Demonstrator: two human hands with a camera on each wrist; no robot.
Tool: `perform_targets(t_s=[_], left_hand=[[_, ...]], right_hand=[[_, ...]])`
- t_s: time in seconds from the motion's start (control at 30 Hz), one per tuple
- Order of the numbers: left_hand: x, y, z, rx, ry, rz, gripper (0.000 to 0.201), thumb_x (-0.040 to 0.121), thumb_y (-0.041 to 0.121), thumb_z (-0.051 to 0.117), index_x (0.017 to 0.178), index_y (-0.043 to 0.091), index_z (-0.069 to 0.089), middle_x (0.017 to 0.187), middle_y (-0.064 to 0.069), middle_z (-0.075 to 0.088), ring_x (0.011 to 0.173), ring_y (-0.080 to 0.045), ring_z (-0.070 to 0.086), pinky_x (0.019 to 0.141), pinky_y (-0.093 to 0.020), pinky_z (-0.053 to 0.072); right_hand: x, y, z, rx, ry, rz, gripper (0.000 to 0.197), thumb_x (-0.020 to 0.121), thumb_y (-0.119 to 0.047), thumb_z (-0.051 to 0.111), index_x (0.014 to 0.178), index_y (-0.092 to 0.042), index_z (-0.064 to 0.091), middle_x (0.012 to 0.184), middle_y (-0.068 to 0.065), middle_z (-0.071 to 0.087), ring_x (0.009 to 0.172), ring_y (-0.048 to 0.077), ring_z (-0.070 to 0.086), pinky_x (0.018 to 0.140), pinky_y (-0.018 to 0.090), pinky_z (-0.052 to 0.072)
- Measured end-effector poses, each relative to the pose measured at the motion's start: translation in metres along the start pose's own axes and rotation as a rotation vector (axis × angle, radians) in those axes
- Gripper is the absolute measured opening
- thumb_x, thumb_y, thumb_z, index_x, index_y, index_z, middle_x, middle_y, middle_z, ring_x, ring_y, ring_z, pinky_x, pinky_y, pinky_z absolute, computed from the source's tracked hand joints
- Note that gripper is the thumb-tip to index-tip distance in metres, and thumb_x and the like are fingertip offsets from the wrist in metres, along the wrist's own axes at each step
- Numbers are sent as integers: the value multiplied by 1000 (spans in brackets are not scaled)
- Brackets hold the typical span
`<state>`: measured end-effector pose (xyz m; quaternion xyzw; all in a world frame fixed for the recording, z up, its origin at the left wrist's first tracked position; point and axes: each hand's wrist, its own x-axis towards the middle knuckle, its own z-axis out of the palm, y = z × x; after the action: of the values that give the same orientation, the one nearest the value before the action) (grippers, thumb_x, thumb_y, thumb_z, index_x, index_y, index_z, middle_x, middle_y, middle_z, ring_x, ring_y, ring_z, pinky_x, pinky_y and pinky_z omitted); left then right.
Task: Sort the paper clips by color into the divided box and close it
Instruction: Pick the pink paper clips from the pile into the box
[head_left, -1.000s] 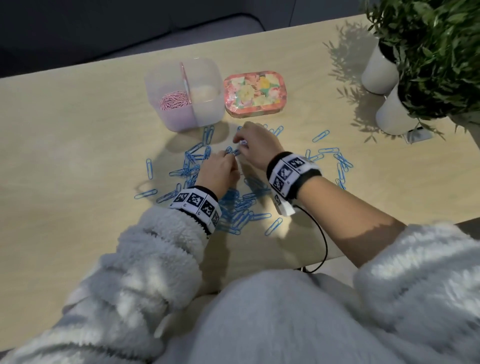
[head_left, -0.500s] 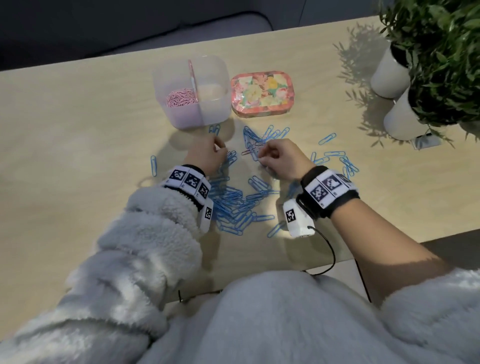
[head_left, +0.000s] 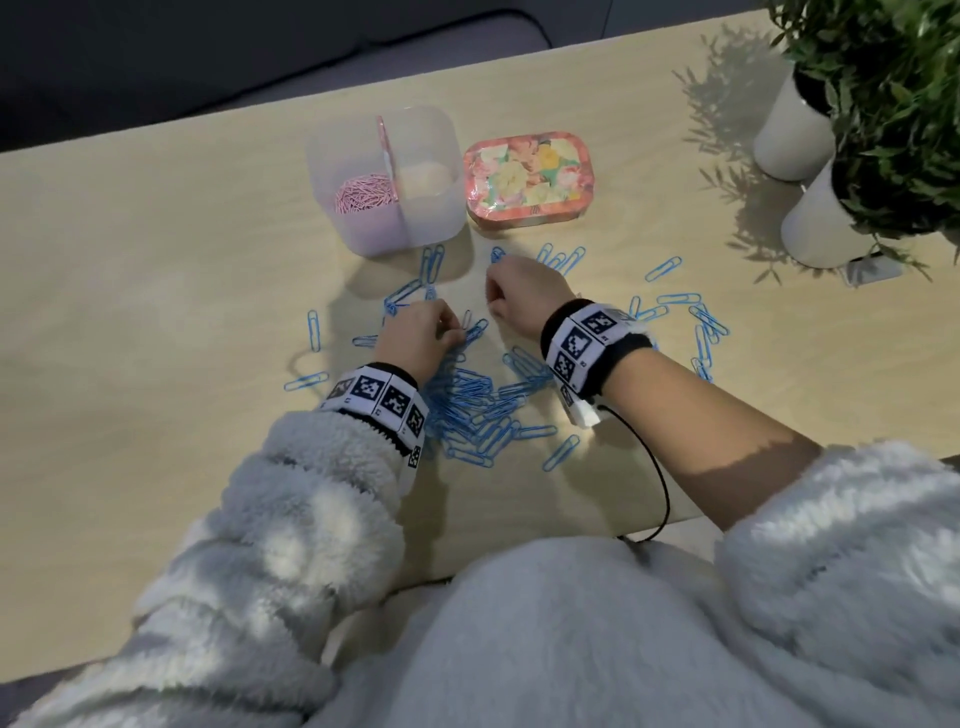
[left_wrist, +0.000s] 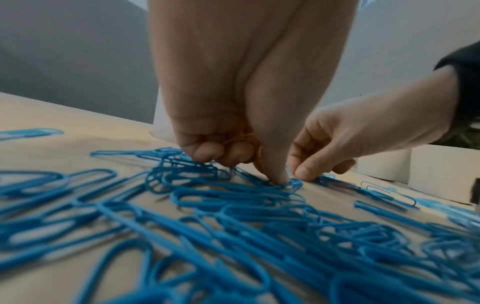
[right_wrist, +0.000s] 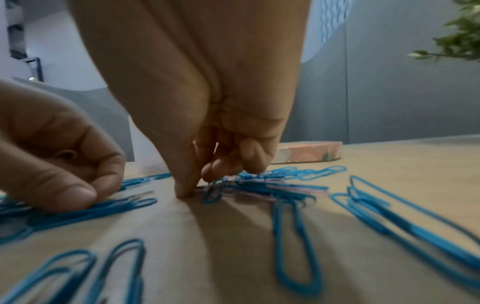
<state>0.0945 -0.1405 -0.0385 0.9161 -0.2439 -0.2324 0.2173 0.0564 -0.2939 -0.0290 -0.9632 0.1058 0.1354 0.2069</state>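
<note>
The clear divided box (head_left: 435, 156) stands open at the back, with pink clips (head_left: 363, 193) in its left compartment. Its floral lid (head_left: 527, 179) lies to the right of it. Blue paper clips (head_left: 470, 402) are strewn over the table (head_left: 156, 312), with a few pink ones (right_wrist: 262, 186) among them. My left hand (head_left: 421, 332) is curled at the pile's far edge; its thumb presses a blue clip (left_wrist: 291, 183) and a thin pink clip (left_wrist: 240, 138) shows inside its curled fingers. My right hand (head_left: 514, 296) pinches down at a clip (right_wrist: 214, 191) on the table, thumb and forefinger nearly together.
Two white plant pots (head_left: 792, 137) with green foliage stand at the right rear corner. Loose blue clips (head_left: 704, 327) lie to the right of my right wrist and a few (head_left: 313, 330) to the left. The table's near edge runs just below my forearms.
My right hand has moved left and a little farther away, toward the gap below the box and lid. My left hand has drawn back slightly from the box to the pile.
</note>
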Motion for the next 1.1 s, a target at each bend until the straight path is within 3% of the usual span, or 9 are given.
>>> perform_targets(t_s=[0.17, 0.27, 0.43, 0.6, 0.73, 0.83, 0.93, 1.0, 1.1], left_hand=[[-3, -1, -3, 46, -57, 66, 15, 87, 23, 60, 91, 9, 64, 86, -6, 61, 81, -21, 54, 71, -28, 38], [4, 3, -7, -7, 34, 28, 20, 89, 27, 55, 91, 9, 62, 78, -4, 57, 81, -25, 58, 70, -31, 40], [14, 18, -4, 59, -6, 11, 17, 84, 24, 62, 91, 9, 62, 98, -10, 64, 95, -26, 58, 77, -33, 42], [15, 23, -3, 59, -64, 42, 17, 89, 15, 55, 92, -1, 60, 100, -19, 64, 97, -32, 57, 83, -37, 43], [14, 25, -7, -112, -13, 51, 11, 90, 17, 53, 83, 9, 53, 85, -9, 56, 81, -23, 52, 70, -29, 38], [22, 30, -4, -327, -47, 23, 10, 89, 14, 54, 79, 13, 52, 81, -9, 62, 66, -15, 55, 64, -28, 45], [29, 44, 5, -475, -152, -32, 10, 92, 9, 47, 98, 11, 55, 66, -1, 57, 54, -7, 54, 56, -23, 44], [33, 54, 11, -497, -179, -55, 19, 91, 3, 38, 94, 12, 55, 63, -3, 53, 57, -13, 51, 55, -25, 41], [33, 64, 16, -336, -141, 8, 18, 91, 12, 41, 95, 8, 58, 80, -8, 57, 73, -19, 50, 70, -27, 37]], right_hand=[[-11, 7, 8, 34, -19, 7, 13, 88, -6, 50, 96, -4, 59, 109, 16, 58, 102, 33, 56, 86, 41, 46], [-20, 13, 11, 204, 30, 21, 11, 87, -6, 51, 96, -3, 55, 102, 16, 61, 95, 33, 57, 82, 40, 45], [-24, 11, 7, 207, 31, 71, 6, 86, -7, 55, 90, -4, 58, 101, 16, 62, 94, 32, 58, 79, 37, 44], [-37, 17, 7, 194, 16, 15, 5, 83, -6, 56, 78, -8, 56, 94, 15, 62, 83, 28, 56, 71, 33, 42], [-47, 57, 4, 792, 352, 354, 15, 87, -1, 45, 87, -8, 59, 66, 6, 55, 50, 12, 51, 48, 20, 39], [-49, 77, 3, 1154, 366, 601, 30, 90, -1, 31, 69, -9, 51, 51, 9, 44, 31, 16, 37, 34, 11, 26], [-50, 77, 2, 895, 308, 531, 20, 83, -10, 48, 66, -10, 59, 50, 4, 52, 42, 18, 47, 44, 19, 37], [-50, 67, 1, 586, 251, 396, 7, 78, -17, 60, 76, -15, 66, 58, -1, 54, 62, 20, 54, 60, 26, 40], [-49, 54, 1, 257, 158, 266, 9, 75, -23, 66, 83, -19, 66, 80, 3, 64, 84, 25, 59, 69, 29, 40]])
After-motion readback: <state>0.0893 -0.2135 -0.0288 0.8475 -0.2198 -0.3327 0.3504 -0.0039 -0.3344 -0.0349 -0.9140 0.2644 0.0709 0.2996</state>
